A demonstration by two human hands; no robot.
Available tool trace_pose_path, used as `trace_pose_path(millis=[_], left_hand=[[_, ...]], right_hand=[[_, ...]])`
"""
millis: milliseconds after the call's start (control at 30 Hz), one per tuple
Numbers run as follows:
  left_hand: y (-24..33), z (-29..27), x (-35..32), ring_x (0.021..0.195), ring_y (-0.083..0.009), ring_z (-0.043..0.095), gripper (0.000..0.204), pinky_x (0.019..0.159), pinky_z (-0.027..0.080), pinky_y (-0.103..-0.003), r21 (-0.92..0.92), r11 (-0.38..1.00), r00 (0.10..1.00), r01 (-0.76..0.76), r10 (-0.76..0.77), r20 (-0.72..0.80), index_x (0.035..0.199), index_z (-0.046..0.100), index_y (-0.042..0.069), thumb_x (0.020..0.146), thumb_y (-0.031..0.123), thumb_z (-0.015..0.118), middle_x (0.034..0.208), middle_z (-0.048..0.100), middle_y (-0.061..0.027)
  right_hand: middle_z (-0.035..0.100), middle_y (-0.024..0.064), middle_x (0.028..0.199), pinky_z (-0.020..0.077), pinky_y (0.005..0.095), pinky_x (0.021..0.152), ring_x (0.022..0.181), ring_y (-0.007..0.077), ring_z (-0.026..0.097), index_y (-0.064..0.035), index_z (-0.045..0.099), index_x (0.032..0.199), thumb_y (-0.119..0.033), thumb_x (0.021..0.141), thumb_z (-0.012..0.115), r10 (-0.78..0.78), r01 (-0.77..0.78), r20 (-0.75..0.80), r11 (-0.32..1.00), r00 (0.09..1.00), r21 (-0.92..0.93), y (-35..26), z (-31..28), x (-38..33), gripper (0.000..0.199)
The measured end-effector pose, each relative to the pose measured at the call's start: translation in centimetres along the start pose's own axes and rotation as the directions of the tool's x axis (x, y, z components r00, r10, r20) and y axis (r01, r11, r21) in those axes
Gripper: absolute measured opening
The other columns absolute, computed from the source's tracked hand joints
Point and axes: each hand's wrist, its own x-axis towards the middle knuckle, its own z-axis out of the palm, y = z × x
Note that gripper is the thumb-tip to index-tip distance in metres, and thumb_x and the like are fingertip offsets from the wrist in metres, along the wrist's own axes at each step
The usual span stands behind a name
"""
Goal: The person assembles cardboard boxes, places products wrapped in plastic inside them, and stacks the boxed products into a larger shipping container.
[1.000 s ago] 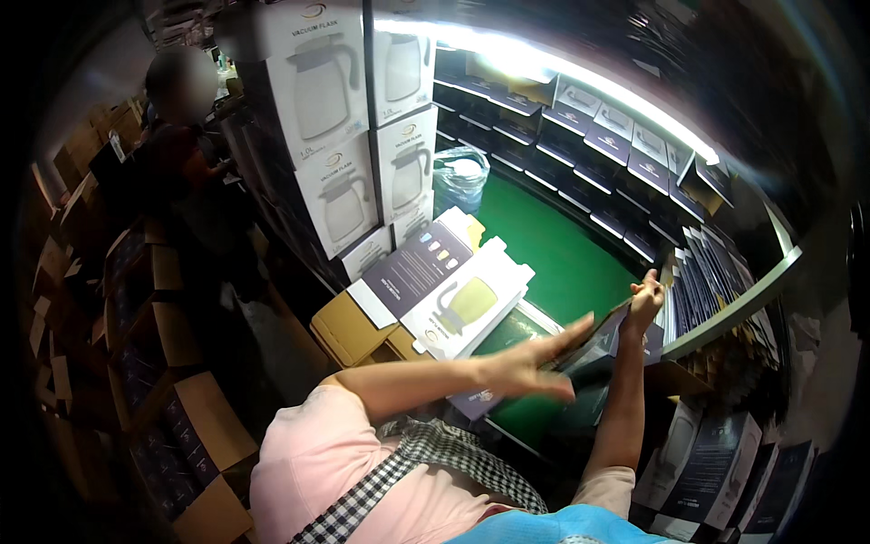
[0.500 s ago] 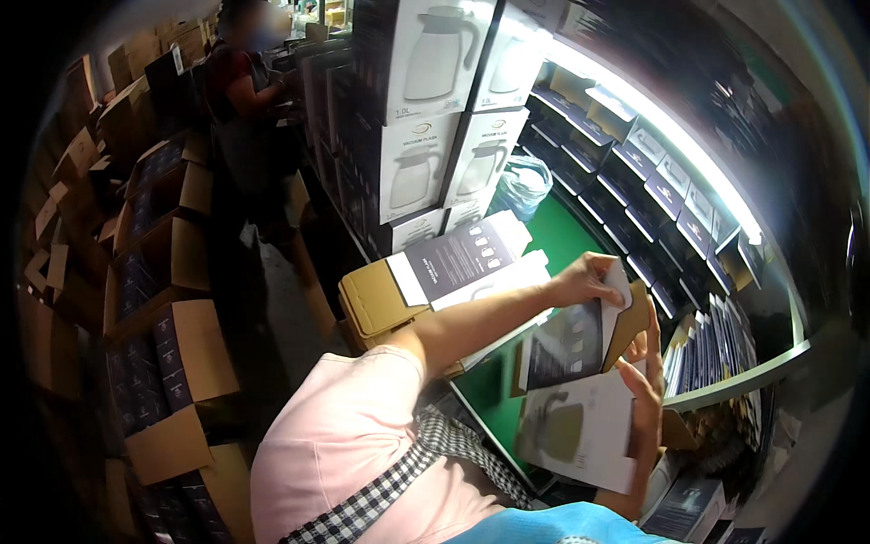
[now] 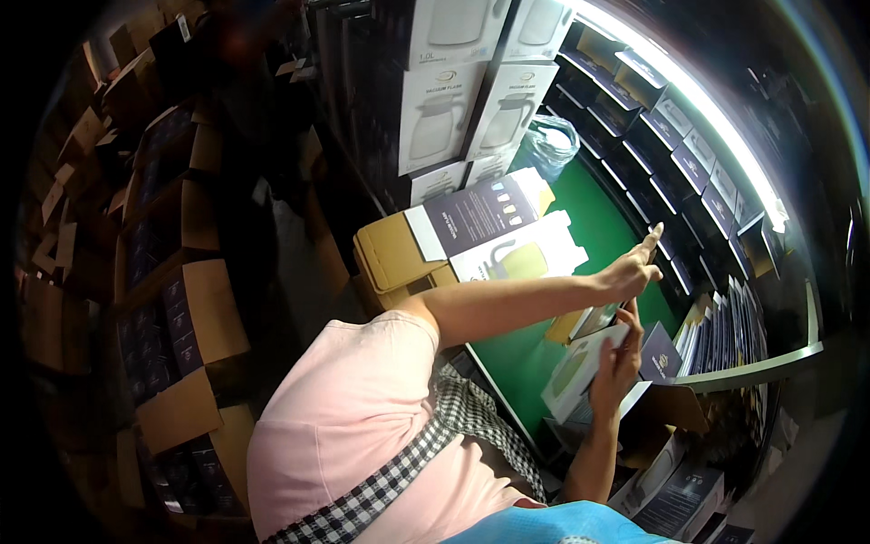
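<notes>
A white and dark carton (image 3: 573, 378) with a flask picture stands tilted over the green worktop (image 3: 507, 363). My right hand (image 3: 620, 355) is closed around its right side. Across its upper end reaches my left hand (image 3: 630, 274), fingers stretched out and apart, with nothing seen in them. My left hand and wrist hide part of the carton's upper end. Farther left, flattened white and dark flask cartons (image 3: 517, 258) lie on the worktop beside brown cardboard pieces (image 3: 396, 254).
Stacked flask boxes (image 3: 441, 118) rise at the back. Near them sits a clear plastic bag (image 3: 550, 145). A lit rack of dark cartons (image 3: 675, 172) and upright flat cartons (image 3: 725, 335) stand right. Filled brown cardboard boxes (image 3: 213, 317) line the left. More cartons (image 3: 680, 503) lie lower right.
My left hand has let go of the carton's flap and moved up and right, fingers now extended. The carton has turned and tilted in my right hand. The view has shifted.
</notes>
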Motion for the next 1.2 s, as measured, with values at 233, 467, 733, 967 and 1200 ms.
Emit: trace_pose_path(millis=[233,467,733,967,1200], left_hand=[[8.7,-1.9,-0.9,0.081,-0.0231,0.066,0.050,0.063,0.063,-0.036,-0.104,0.933,0.842,0.344,-0.257,0.475,0.128,0.040,-0.006,0.081,0.003,0.055,0.094,0.054,-0.0160],[4.3,-1.7,-4.8,0.123,-0.0416,0.052,0.133,0.088,0.055,-0.043,-0.009,0.996,0.985,0.094,-0.092,0.149,0.151,-0.015,0.004,0.073,0.049,0.083,0.138,0.035,-0.0362],[5.5,2.5,-10.2,0.143,-0.0445,0.024,0.110,0.110,0.035,-0.050,0.241,0.955,0.900,-0.175,0.056,0.432,0.153,0.006,-0.002,0.083,0.054,0.071,0.151,0.021,-0.0354],[8.6,3.5,-9.9,0.126,-0.0393,0.048,0.092,0.096,0.050,-0.044,0.211,0.977,0.955,0.005,-0.067,0.288,0.142,0.029,-0.010,0.083,0.045,0.075,0.132,0.045,-0.0308],[6.5,-1.0,-7.9,0.088,-0.0098,0.058,0.047,0.076,0.050,-0.025,-0.045,0.994,0.944,0.104,-0.084,0.319,0.129,0.049,0.002,0.089,0.021,0.065,0.106,0.056,-0.0056]], right_hand=[[0.058,0.0169,0.129,0.0381,0.0501,0.111,0.127,0.0298,0.052,-0.0067,0.054,0.123,-0.022,0.090,0.059,-0.073,0.162,-0.145,0.469,0.987,0.868,4.1,-14.4,0.6,0.037],[0.059,0.0208,0.126,0.0312,0.0511,0.116,0.127,0.0357,0.051,-0.0035,0.054,0.123,-0.026,0.087,0.061,0.112,0.079,-0.211,0.684,0.971,0.725,2.3,-6.2,2.4,0.043],[0.036,0.0115,0.152,0.0229,0.0421,0.118,0.144,0.0234,0.029,-0.0076,0.040,0.145,-0.049,0.100,0.044,0.101,-0.018,-0.141,0.869,0.985,0.494,-1.0,-6.0,1.9,0.061],[0.031,0.0140,0.154,0.0207,0.0398,0.119,0.146,0.0237,0.024,-0.0067,0.022,0.154,-0.046,0.102,0.042,0.092,0.021,-0.218,0.884,0.972,0.467,-0.6,-2.6,1.8,0.068],[0.022,0.0214,0.156,0.0179,0.0419,0.120,0.148,0.0305,0.017,-0.0015,0.026,0.149,-0.056,0.092,0.056,0.197,-0.040,-0.302,0.889,0.933,0.456,-0.6,-4.5,2.1,0.084]])
